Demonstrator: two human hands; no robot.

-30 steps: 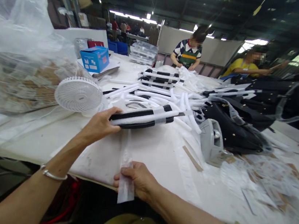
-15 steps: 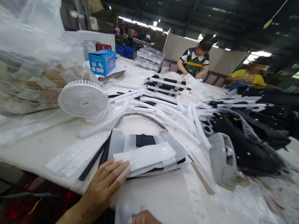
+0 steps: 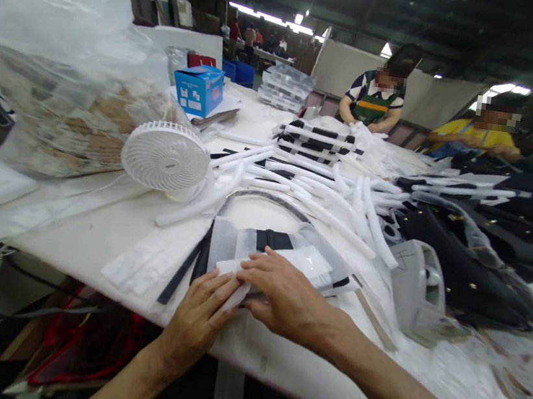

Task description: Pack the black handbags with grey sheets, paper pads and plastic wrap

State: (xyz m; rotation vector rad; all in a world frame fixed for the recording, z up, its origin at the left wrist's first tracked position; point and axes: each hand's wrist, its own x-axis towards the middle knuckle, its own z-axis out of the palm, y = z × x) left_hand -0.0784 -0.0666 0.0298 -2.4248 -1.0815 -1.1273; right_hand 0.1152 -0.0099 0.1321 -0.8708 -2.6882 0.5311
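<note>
A black strap piece with a looped handle [image 3: 271, 198] lies near the table's front edge, partly covered in translucent white foam sheet [image 3: 223, 246]. Across its front rests a folded white plastic sheet [image 3: 310, 261]. My left hand [image 3: 202, 315] lies with its fingers flat on the near left end of that sheet. From the right, my right hand [image 3: 283, 293] reaches over the middle, fingers stretched across the sheet and thumb spread below them. The fingertips of both hands almost meet. What lies under my palms is hidden.
A white fan [image 3: 168, 157] stands left, before a big plastic bag [image 3: 81, 116]. White foam tubes [image 3: 317, 186] spread behind the bundle. A grey tape dispenser [image 3: 415, 284] and black bags [image 3: 463, 271] are right. Two people work across the table [image 3: 95, 236], near a blue box [image 3: 197, 89].
My right hand has come up from the table's front edge onto the white sheet, letting go of the clear plastic there. My left hand stays on the sheet. The view has shifted.
</note>
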